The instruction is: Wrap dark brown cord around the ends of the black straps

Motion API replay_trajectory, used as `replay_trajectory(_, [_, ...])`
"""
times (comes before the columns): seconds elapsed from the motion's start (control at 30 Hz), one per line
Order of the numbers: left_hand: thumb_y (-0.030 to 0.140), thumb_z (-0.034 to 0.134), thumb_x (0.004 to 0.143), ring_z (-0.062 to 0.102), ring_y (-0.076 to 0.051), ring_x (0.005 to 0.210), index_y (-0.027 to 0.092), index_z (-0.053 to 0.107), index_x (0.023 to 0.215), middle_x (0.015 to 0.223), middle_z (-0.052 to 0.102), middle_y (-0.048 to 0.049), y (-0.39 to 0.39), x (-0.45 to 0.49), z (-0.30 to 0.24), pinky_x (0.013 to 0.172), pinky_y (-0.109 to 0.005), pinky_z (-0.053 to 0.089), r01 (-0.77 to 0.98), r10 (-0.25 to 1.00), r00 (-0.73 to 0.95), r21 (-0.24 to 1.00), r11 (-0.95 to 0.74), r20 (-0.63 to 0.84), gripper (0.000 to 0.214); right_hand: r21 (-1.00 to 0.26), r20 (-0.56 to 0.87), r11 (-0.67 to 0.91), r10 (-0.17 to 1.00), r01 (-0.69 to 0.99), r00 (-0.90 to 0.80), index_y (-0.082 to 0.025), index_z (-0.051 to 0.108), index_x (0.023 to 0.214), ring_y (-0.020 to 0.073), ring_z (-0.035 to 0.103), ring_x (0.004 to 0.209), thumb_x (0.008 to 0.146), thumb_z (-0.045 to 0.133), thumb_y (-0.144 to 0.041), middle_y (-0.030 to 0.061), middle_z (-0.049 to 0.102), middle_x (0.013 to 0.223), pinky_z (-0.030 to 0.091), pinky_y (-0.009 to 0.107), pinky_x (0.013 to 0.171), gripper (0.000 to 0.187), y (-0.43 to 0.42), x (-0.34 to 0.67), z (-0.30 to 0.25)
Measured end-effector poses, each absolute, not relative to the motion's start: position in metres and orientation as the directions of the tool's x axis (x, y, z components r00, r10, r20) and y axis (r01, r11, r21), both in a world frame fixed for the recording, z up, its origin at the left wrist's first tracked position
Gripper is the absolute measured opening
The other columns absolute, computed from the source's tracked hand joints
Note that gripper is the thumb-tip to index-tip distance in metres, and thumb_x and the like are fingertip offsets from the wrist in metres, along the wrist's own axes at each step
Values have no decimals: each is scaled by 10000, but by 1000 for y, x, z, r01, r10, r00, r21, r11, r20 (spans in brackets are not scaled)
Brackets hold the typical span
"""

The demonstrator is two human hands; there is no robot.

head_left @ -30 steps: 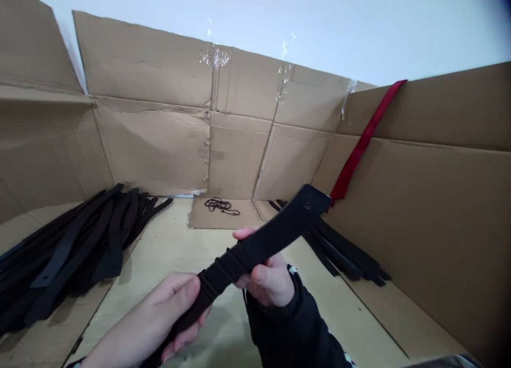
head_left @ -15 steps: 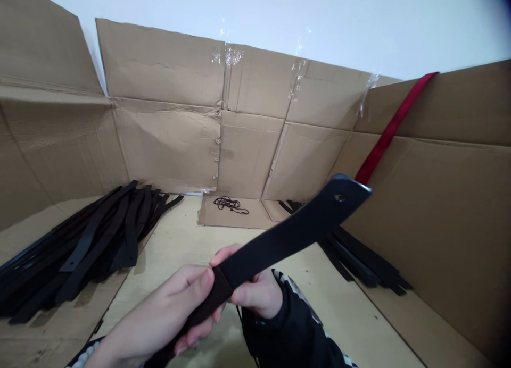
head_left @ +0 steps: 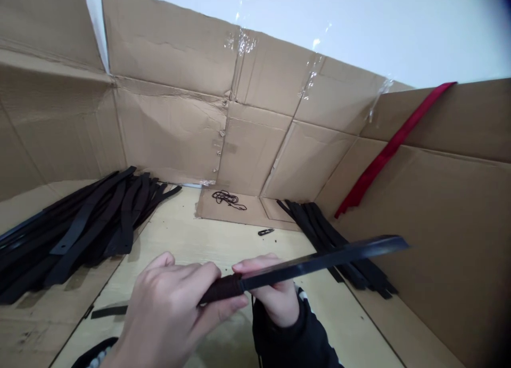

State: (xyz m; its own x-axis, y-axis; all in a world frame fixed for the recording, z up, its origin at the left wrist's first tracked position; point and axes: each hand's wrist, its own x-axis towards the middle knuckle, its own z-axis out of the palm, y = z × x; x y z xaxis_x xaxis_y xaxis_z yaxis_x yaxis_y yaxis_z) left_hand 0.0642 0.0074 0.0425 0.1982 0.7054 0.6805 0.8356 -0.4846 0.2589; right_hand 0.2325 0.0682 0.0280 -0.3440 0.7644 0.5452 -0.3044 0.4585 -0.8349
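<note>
Both hands hold a long black machete-like blade [head_left: 327, 261], turned nearly edge-on, its broad end pointing right. A dark wrapped grip [head_left: 223, 289] runs into my left hand [head_left: 171, 299], which is closed around it with its back upward. Just right of the grip, my right hand [head_left: 275, 299] pinches the blade from behind, near the end of the wrapping. Left of my left hand, a flat dark strip [head_left: 108, 311] shows in line with the blade; its join to the blade is hidden by the hand.
A heap of black curved blades [head_left: 91, 214] lies at left, and a smaller stack [head_left: 351, 267] at right. A tangled dark cord [head_left: 229, 199] rests on cardboard at the back, near small black thread snips [head_left: 265, 232]. Cardboard walls [head_left: 171, 128] surround the table; a red ribbon [head_left: 395, 144] hangs at right.
The blade has rolled from its broad face to nearly edge-on, and its far end has dropped. My left hand has turned back upward. The snips and more of the right stack now show.
</note>
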Motion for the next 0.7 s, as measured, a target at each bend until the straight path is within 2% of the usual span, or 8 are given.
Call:
replay_trajectory(0.1, [501,486,908,500,-117,469,174,599,668,586,638,6,6,65,38,558,-294,269,865,640,163,203,-458,751,421,-759,651,602,691,-248,-314,-333,768,876,143,684,673,794,700,-210,11,739,765,544,224,630,163,70,236,24])
replay_trajectory(0.23, [503,395,945,463,-114,463,176,586,667,501,545,25,7,64,40,532,-276,267,766,708,120,388,-512,696,470,-687,721,698,622,-201,-306,-272,769,911,141,682,618,805,675,-176,26,735,734,551,199,576,171,72,238,21])
replay_trajectory(0.33, [528,428,919,442,-109,481,169,497,594,488,483,23,11,59,43,499,-237,277,591,880,195,664,-458,434,489,-745,662,632,664,-213,-347,-314,738,1024,150,712,773,811,676,-168,14,744,909,583,198,699,265,71,238,23])
replay_trajectory(0.4, [590,427,891,427,-97,464,167,459,608,486,452,28,15,54,44,477,-211,294,411,938,317,871,-270,141,510,-764,633,613,649,-204,-422,-349,690,1120,175,695,948,794,689,-132,6,717,1050,568,233,852,391,69,240,27])
replay_trajectory(0.43, [639,414,869,414,-89,440,165,455,619,476,439,30,17,53,43,459,-201,302,315,915,404,938,-148,9,537,-764,622,615,625,-195,-471,-357,661,1166,185,677,1008,785,693,-109,6,700,1100,549,247,905,456,69,242,30])
replay_trajectory(0.5, [752,387,797,384,-77,386,158,462,617,453,420,29,23,52,42,409,-188,305,151,816,561,986,66,-140,626,-764,605,616,581,-192,-545,-354,618,1227,186,660,1048,777,690,-77,13,677,1154,532,245,932,533,68,243,36])
replay_trajectory(0.6, [793,445,727,402,-77,352,151,489,663,458,465,15,30,57,38,349,-170,320,-41,731,668,975,219,-137,647,-793,591,547,583,-269,-558,-311,651,1199,159,696,922,812,662,-112,38,712,1062,563,215,825,435,67,242,43])
replay_trajectory(0.7, [624,562,798,508,-83,415,155,558,888,573,578,5,32,62,37,391,-157,414,-212,782,623,956,201,-26,477,-827,562,429,614,-363,-555,-224,678,1155,117,669,654,844,642,-196,49,709,782,558,193,636,314,66,240,45])
